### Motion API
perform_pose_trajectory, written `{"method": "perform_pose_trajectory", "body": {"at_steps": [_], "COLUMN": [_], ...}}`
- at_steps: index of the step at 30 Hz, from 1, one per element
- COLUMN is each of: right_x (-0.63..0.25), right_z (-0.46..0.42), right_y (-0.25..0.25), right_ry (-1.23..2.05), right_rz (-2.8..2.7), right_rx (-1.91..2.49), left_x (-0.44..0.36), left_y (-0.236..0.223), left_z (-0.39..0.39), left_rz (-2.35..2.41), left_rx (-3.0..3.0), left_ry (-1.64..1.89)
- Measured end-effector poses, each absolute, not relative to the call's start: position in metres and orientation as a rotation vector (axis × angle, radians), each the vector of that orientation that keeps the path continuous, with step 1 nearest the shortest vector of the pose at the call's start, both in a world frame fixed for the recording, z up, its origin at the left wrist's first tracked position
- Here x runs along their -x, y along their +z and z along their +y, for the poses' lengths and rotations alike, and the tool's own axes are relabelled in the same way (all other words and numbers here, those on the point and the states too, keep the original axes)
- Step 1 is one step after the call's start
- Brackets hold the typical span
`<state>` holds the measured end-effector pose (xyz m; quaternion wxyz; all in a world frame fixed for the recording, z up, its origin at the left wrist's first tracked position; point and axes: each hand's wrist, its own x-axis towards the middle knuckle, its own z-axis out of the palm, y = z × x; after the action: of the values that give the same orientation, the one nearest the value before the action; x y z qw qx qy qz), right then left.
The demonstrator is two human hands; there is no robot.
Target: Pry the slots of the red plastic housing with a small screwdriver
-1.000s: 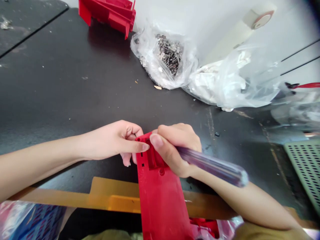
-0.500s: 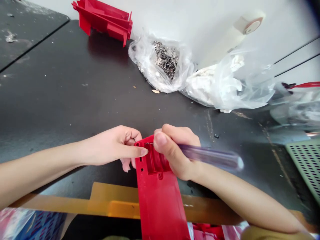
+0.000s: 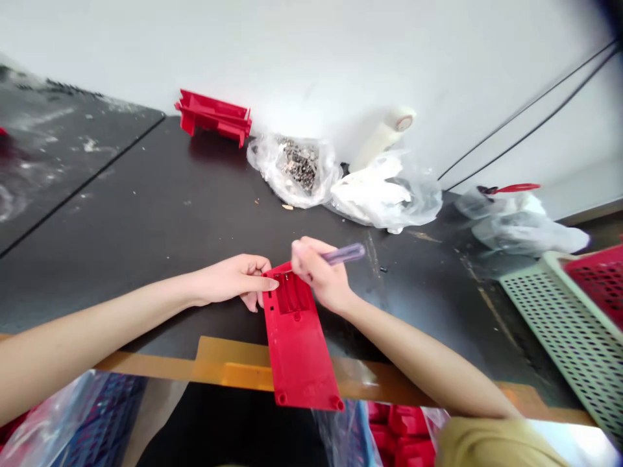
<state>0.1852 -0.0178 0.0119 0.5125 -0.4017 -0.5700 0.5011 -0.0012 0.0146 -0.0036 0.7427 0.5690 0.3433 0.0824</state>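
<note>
A long red plastic housing (image 3: 296, 350) lies on the dark tabletop, with a recessed rectangular pocket near its far end and small holes along its edge. My left hand (image 3: 233, 280) grips the housing's far left corner, thumb on top and fingers beneath. My right hand (image 3: 317, 275) holds a screwdriver with a translucent purple handle (image 3: 344, 254), just above the pocket. Its thin metal shaft points left toward the housing's far edge. The tip is small and partly hidden by my fingers, so contact cannot be confirmed.
Behind my hands lie a red plastic part (image 3: 213, 117), a plastic bag of small metal pieces (image 3: 292, 170) and a bag of white items (image 3: 384, 194). A green perforated crate (image 3: 569, 324) holding a red basket (image 3: 596, 279) stands right. An orange strip (image 3: 228, 370) runs along the table's near edge.
The view has lifted and pulled back, showing more wall and table. The screwdriver handle has swung from pointing right to pointing up and right. My left hand's grip looks unchanged.
</note>
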Motion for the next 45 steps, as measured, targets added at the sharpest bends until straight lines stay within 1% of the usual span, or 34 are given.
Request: {"method": "perform_pose_trajectory", "body": {"at_steps": [4, 7, 10, 15, 19, 23, 28, 34, 38, 42, 45], "right_x": [-0.219, -0.246, -0.261, -0.259, -0.247, -0.234, -0.224, -0.226, -0.234, -0.247, -0.252], "right_z": [-0.036, -0.069, -0.106, -0.148, -0.164, -0.171, -0.177, -0.179, -0.173, -0.163, -0.155], "right_y": [0.025, 0.030, 0.024, 0.017, 0.026, 0.029, 0.010, -0.010, -0.015, -0.021, -0.022], "right_ry": [1.162, 1.254, 1.370, 1.411, 1.358, 1.247, 1.179, 1.150, 1.071, 0.957, 0.976], "right_rz": [-1.053, -0.950, -0.908, -0.866, -0.843, -0.833, -0.799, -0.796, -0.842, -0.811, -0.758], "right_rx": [1.018, 1.088, 1.147, 1.146, 1.098, 1.060, 1.077, 1.133, 1.150, 1.199, 1.226], "left_x": [-0.001, -0.001, 0.000, 0.000, 0.001, 0.007, 0.016, 0.025, 0.034, 0.040, 0.034], "left_y": [0.001, 0.014, 0.036, 0.072, 0.083, 0.068, 0.024, -0.013, -0.021, -0.018, -0.012], "left_z": [0.007, -0.008, -0.031, -0.076, -0.098, -0.098, -0.088, -0.088, -0.092, -0.093, -0.088], "left_rz": [0.777, 0.816, 0.859, 0.913, 0.881, 0.773, 0.648, 0.739, 0.847, 0.927, 0.944], "left_rx": [-1.376, -1.538, -1.764, -2.264, -2.558, -2.723, -2.800, -2.820, -2.840, -2.794, -2.707], "left_ry": [0.223, 0.325, 0.469, 0.762, 0.822, 0.744, 0.652, 0.662, 0.684, 0.730, 0.702]}}
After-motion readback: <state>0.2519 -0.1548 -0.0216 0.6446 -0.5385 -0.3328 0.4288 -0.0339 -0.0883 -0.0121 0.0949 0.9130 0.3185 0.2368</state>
